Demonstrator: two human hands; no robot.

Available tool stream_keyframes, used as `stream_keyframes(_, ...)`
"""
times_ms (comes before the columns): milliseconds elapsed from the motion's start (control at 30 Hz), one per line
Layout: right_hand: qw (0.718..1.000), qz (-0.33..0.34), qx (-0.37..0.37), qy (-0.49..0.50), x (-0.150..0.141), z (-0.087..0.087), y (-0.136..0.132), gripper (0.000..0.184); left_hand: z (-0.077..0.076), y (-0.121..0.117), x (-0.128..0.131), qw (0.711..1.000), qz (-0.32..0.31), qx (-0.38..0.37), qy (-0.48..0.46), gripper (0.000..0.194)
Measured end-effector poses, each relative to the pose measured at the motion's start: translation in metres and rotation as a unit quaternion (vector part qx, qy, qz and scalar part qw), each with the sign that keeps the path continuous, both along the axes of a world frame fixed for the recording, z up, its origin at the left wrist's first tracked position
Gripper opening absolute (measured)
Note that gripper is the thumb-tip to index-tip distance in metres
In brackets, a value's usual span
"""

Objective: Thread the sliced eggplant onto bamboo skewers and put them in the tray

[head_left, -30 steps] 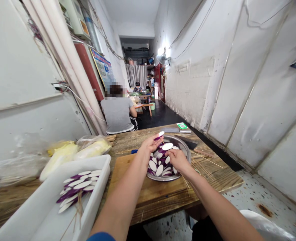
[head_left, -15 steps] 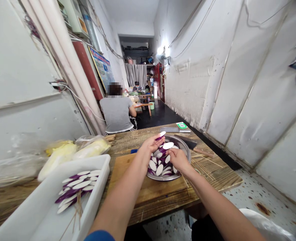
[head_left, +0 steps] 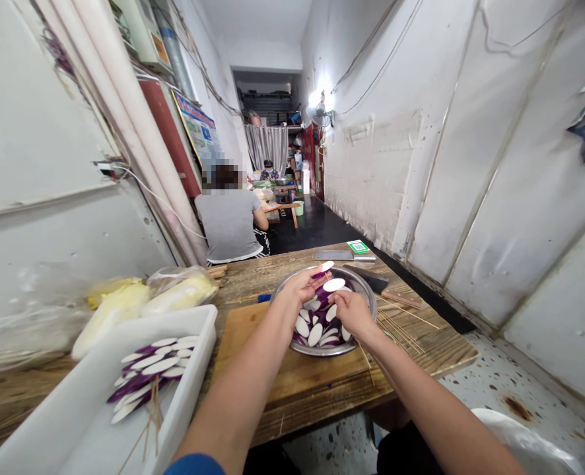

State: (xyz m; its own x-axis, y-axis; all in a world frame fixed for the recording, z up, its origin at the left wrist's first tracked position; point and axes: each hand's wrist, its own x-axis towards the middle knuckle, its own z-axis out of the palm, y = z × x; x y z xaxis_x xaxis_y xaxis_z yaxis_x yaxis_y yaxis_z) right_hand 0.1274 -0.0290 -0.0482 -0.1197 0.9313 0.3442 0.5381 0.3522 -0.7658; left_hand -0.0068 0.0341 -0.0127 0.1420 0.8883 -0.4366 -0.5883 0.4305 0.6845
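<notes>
Over a steel bowl [head_left: 372, 310] full of purple-skinned, white-fleshed eggplant slices [head_left: 315, 334], both my hands are at work. My left hand [head_left: 303, 285] is closed on an eggplant slice [head_left: 327, 266] at the bowl's far side. Pinched in my right hand [head_left: 350, 309] is a thin wooden skewer, mostly hidden by the fingers, with another eggplant slice [head_left: 334, 284] at its far end. The bowl stands on a wooden cutting board [head_left: 243, 343]. Loose skewers [head_left: 401, 332] lie right of the bowl.
A white tray [head_left: 201, 349] on the left holds skewered eggplant slices [head_left: 146, 369]. Behind it lie plastic bags with yellow contents [head_left: 183, 293]. Two cleavers, one steel-handled [head_left: 335, 255] and one wooden-handled [head_left: 372, 280], rest beyond the bowl. A person in grey [head_left: 228, 224] sits ahead.
My left hand and its slice have shifted slightly right and down, closer to the slice on the skewer. My right hand has barely moved.
</notes>
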Motion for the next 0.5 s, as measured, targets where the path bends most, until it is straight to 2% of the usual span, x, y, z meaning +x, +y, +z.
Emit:
stream_keyframes(67,1.0,-0.002,0.009,0.009,-0.0003,0.0006,0.0002,0.028,0.0009,-0.0011,0.0005,1.0,-0.001,0.013,-0.015,0.013)
stream_keyframes(233,0.999,-0.012,0.018,0.029,-0.0005,0.0026,-0.0006,0.03,0.0022,-0.001,-0.0038,0.997,0.017,0.041,-0.057,0.04)
stream_keyframes(500,0.999,-0.015,0.019,0.023,-0.0004,0.001,-0.0004,0.028,0.0014,-0.0003,-0.0029,0.996,0.021,0.063,-0.053,0.029)
